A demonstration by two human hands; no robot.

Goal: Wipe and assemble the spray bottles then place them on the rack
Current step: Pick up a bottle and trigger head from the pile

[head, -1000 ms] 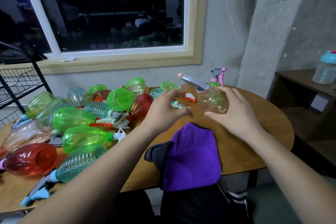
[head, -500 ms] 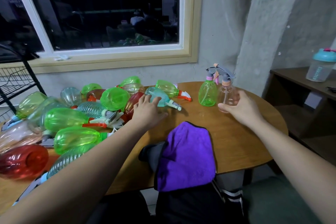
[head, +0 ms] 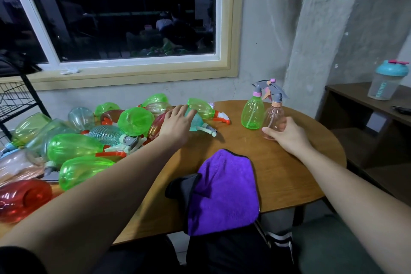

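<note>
Right hand [head: 289, 134] grips pale pink clear plastic spray bottle [head: 274, 115], upright on round wooden table [head: 289, 176]. Left hand [head: 176, 124], fingers straight, rests on lying teal plastic bottle [head: 198, 121]. Release only once base sits flat.

The left hand [head: 175, 125] and the right hand [head: 287, 134] are bare, and so are both forearms along all of their visible length. In the lower left corner the left arm ends in the edge of a black sleeve [head: 20, 260]. The lap is covered in black trousers [head: 222, 256], and a few pale stripes [head: 279, 239] cross the cloth on the right side.
</note>
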